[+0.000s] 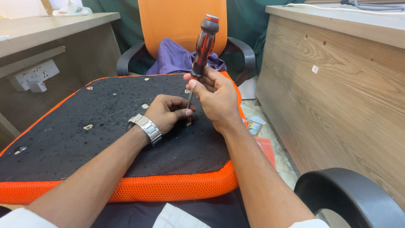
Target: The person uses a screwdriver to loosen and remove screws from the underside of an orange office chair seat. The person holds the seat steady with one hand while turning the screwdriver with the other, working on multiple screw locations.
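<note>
An upturned chair seat (76,139) lies in front of me, black underside up, with an orange mesh rim. My right hand (217,99) grips a screwdriver (203,44) with a black and red handle, held nearly upright, its shaft pointing down to the seat. My left hand (168,112), with a metal watch (145,127) on the wrist, rests on the black surface and pinches the shaft's lower end near the tip. Small pale holes and marks (88,126) dot the black underside.
An orange office chair (185,21) with black armrests stands behind, a purple cloth (177,59) on its seat. Wooden desks stand at the right (337,84) and left (50,25). A wall socket (33,75) is at the left. A black armrest (350,194) curves at the bottom right.
</note>
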